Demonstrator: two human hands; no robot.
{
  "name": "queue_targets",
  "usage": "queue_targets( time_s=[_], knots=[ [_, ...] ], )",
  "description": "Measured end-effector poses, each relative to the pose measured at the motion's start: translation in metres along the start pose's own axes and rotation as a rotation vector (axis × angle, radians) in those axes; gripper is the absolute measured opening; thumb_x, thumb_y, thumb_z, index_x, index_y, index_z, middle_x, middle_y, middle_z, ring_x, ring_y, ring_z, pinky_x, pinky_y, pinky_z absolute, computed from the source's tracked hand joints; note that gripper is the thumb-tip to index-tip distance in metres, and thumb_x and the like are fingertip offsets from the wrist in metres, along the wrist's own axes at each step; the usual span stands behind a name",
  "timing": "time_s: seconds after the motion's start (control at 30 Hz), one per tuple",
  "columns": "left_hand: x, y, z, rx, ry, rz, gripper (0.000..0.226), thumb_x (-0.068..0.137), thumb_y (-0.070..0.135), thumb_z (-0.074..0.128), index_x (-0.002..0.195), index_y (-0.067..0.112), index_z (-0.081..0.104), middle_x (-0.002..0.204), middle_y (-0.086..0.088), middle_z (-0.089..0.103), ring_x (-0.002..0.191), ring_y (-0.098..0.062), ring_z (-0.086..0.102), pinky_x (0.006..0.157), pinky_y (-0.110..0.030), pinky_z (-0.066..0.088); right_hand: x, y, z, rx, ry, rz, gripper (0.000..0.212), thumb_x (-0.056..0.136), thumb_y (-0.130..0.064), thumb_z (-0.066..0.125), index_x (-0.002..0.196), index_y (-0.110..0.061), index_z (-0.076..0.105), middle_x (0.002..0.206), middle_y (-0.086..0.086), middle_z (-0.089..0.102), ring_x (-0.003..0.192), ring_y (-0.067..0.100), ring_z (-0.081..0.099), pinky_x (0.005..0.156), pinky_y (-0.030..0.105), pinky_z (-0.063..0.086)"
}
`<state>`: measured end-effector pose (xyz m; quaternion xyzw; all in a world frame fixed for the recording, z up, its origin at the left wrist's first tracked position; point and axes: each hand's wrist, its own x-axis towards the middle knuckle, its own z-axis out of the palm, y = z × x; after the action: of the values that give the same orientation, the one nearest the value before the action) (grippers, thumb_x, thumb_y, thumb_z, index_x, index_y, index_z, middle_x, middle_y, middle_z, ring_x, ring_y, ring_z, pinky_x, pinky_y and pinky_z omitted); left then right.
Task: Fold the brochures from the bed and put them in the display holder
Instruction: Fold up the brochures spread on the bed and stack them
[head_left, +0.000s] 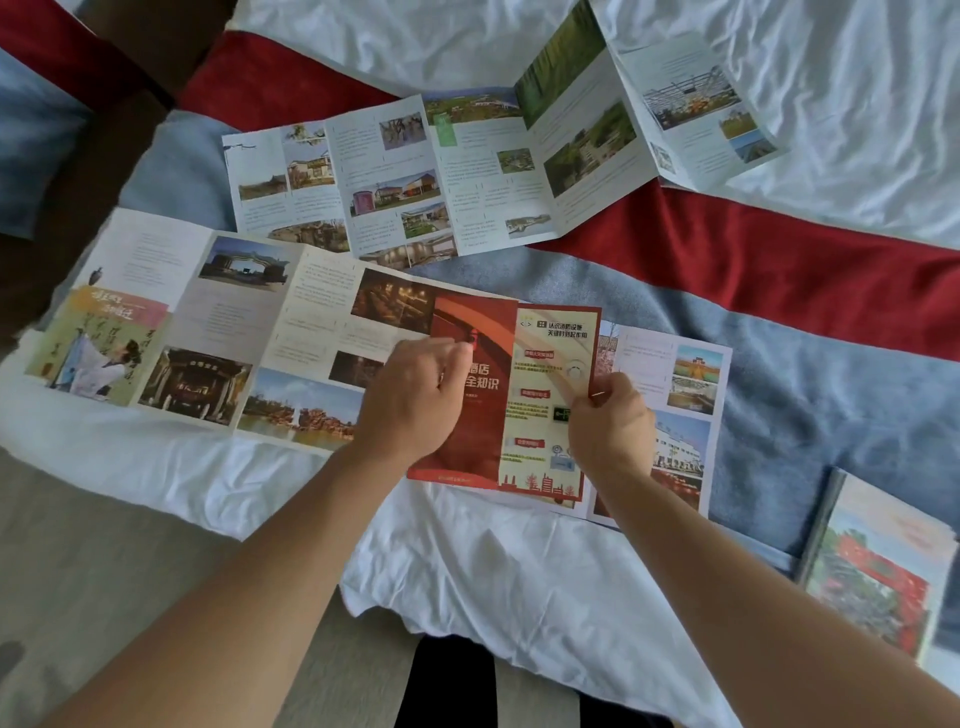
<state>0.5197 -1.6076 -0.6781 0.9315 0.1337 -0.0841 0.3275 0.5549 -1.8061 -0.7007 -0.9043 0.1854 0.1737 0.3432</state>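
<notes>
Early stage: left hand (415, 395) and right hand (610, 421) both pinch the half-folded red brochure (498, 395) over the bed (467, 561); two long brochures (208, 332) lie unfolded, holder unseen.

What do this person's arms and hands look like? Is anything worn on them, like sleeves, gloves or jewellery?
Both forearms are bare as far as the picture shows, with no sleeves in view. The left hand and the right hand wear no gloves. No watch or bracelet shows at either wrist. A small glint on a left finger might be a ring, but it is too blurred to tell.
</notes>
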Motion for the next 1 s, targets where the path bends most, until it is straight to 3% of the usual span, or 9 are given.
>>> queue_targets(
  time_s=[0.07,0.2,0.33,0.43,0.57,0.73,0.8,0.93,1.0],
  knots=[
    [0.001,-0.004,0.010,0.075,-0.019,-0.096,0.047,0.101,0.040,0.040,0.135,0.013,0.057,0.143,-0.005,0.052,0.135,-0.022,0.041,0.112,-0.042,0.037,0.001,-0.001,0.001,0.059,-0.025,0.021,0.008,0.094,-0.018,0.057,0.093,-0.026,0.054,0.081,-0.006,0.066,0.066,0.012,0.065,0.056,0.038,0.061],
    [-0.003,0.000,0.019,0.043,0.012,-0.170,0.055,0.098,0.036,0.052,0.146,0.011,0.040,0.152,-0.009,0.040,0.142,-0.027,0.032,0.114,-0.042,0.030,-0.001,-0.002,0.000,0.276,-0.118,0.175,0.016,0.094,-0.013,0.053,0.092,-0.029,0.057,0.086,-0.002,0.071,0.068,0.018,0.072,0.050,0.040,0.061],
    [0.005,0.005,0.020,-0.217,0.104,-0.336,0.046,0.101,0.030,0.046,0.144,0.015,0.042,0.143,-0.005,0.048,0.130,-0.021,0.045,0.102,-0.035,0.043,-0.002,-0.006,-0.005,0.524,-0.156,0.345,0.031,0.089,-0.005,0.040,0.094,-0.026,0.063,0.080,0.002,0.075,0.063,0.022,0.074,0.051,0.046,0.061],
    [0.012,0.005,0.017,-0.421,0.138,-0.493,0.034,0.100,0.019,0.047,0.134,0.021,0.049,0.129,0.002,0.057,0.111,-0.012,0.053,0.084,-0.023,0.041,0.000,-0.009,-0.010,0.610,-0.176,0.353,0.033,0.089,-0.002,0.042,0.094,-0.026,0.064,0.078,0.001,0.075,0.058,0.017,0.072,0.045,0.033,0.057],
    [0.013,0.012,0.019,-0.490,0.092,-0.471,0.028,0.094,0.020,0.059,0.120,0.029,0.055,0.100,0.019,0.061,0.088,0.001,0.058,0.077,-0.022,0.045,-0.002,-0.012,-0.010,0.562,-0.213,0.243,0.019,0.090,-0.019,0.066,0.105,-0.031,0.063,0.088,-0.006,0.075,0.067,0.013,0.074,0.051,0.031,0.058],
    [0.014,0.027,0.025,-0.535,0.103,-0.420,0.033,0.087,0.024,0.067,0.117,0.032,0.056,0.092,0.017,0.063,0.074,0.014,0.059,0.053,-0.004,0.041,-0.008,-0.021,-0.006,0.492,-0.161,0.072,0.011,0.083,-0.035,0.068,0.092,-0.032,0.073,0.095,-0.009,0.073,0.081,0.005,0.070,0.066,0.025,0.054],
    [0.015,0.034,0.027,-0.546,0.111,-0.413,0.034,0.086,0.028,0.070,0.115,0.033,0.056,0.091,0.016,0.063,0.073,0.018,0.057,0.051,-0.003,0.039,-0.010,-0.027,-0.009,0.572,-0.190,0.094,0.034,0.081,-0.046,0.059,0.089,-0.019,0.077,0.089,0.003,0.075,0.091,0.024,0.071,0.078,0.035,0.053],
    [0.017,0.047,0.031,-0.538,0.115,-0.375,0.034,0.085,0.029,0.072,0.115,0.029,0.056,0.086,0.014,0.062,0.074,0.013,0.058,0.052,-0.004,0.040,-0.011,-0.028,-0.016,0.681,-0.316,0.096,0.060,0.085,-0.063,0.047,0.093,-0.012,0.078,0.090,0.005,0.077,0.088,0.018,0.074,0.075,0.038,0.059],
    [0.017,0.052,0.036,-0.503,0.095,-0.362,0.035,0.085,0.030,0.071,0.116,0.028,0.055,0.086,0.013,0.062,0.073,0.001,0.062,0.052,-0.009,0.040,-0.010,-0.025,-0.019,0.720,-0.337,0.124,0.065,0.082,-0.068,0.050,0.097,-0.010,0.076,0.090,0.014,0.075,0.090,0.028,0.073,0.076,0.044,0.061]
  ],
)
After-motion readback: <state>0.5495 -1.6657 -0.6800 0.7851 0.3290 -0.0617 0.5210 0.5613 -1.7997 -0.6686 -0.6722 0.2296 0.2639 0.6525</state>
